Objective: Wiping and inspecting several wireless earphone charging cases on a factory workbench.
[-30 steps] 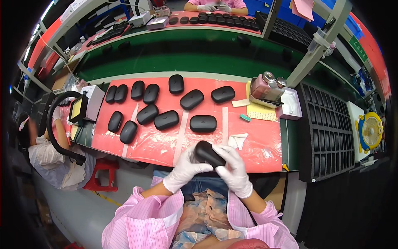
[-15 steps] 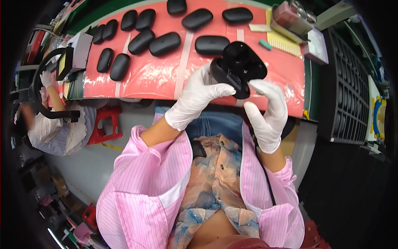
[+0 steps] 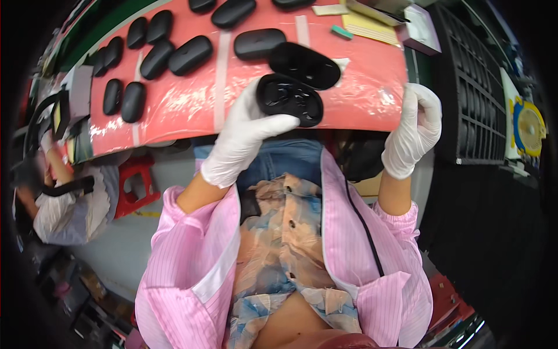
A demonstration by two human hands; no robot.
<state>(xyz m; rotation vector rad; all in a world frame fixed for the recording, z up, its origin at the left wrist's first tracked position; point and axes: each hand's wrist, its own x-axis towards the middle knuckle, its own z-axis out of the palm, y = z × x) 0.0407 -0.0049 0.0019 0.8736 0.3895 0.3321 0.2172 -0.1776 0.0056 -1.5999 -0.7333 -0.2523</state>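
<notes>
An opened black earbud case [image 3: 289, 100] rests in my left hand [image 3: 244, 131], its lid [image 3: 305, 65] tipped back on the far side. The gloved thumb lies along the near rim, while the fingers behind the case are mostly hidden. Glossy hollows show inside the base. Off to the right, beside the mat's edge, my gloved right hand [image 3: 415, 128] is raised with its fingers curled and their tips together. Whether anything small is pinched there I cannot make out. Just beyond the lid lies a closed black case [image 3: 259, 44].
Several more closed black cases [image 3: 190, 56] lie on the red plastic-covered mat [image 3: 174, 107]. A green block [image 3: 342, 32] and yellow pad [image 3: 372, 29] sit at the far right. A black slotted rack [image 3: 479, 104] stands right of the table. Another person [image 3: 75, 203] works at the left.
My right hand has left the case and moved right, its fingers curling in. The case has turned in my left hand so its inside faces up. The whole view has shifted.
</notes>
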